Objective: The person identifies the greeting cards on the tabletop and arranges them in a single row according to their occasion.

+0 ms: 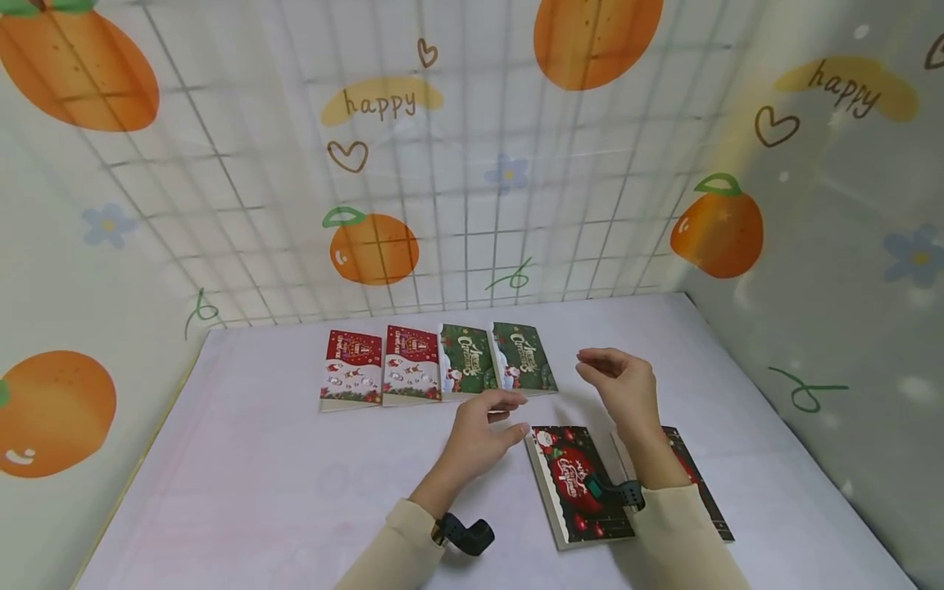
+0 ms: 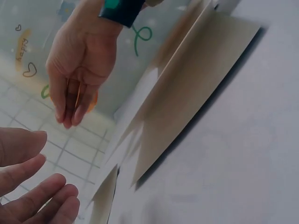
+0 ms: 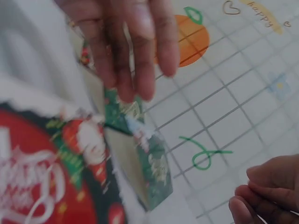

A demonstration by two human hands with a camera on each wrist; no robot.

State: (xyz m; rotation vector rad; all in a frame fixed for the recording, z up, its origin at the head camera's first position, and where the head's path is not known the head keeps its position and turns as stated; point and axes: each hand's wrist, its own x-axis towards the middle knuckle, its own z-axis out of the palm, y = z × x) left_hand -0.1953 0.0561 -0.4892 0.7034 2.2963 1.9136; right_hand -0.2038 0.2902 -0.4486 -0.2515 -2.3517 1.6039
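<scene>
My left hand [image 1: 475,438] is raised over the table, fingers loosely bent and holding nothing, between the back row and a black-and-red Christmas book [image 1: 571,483]. To its right, my right hand [image 1: 627,393] hovers with bent fingers and holds nothing either; its forearm crosses above the two front books. A second black-and-red book [image 1: 696,479] is mostly covered by that arm. Seen from the left wrist, the pale page edge [image 2: 187,102] of a thick book lies below the hands. The right wrist view has a red-and-black cover [image 3: 42,172] close up.
Two red-and-white books [image 1: 352,369] and two green Christmas books [image 1: 468,360] lie side by side at the back of the white table [image 1: 258,492]. Behind them stands a wire grid [image 1: 472,246] under a sheet printed with oranges. A similar printed sheet [image 1: 833,328] borders the right side.
</scene>
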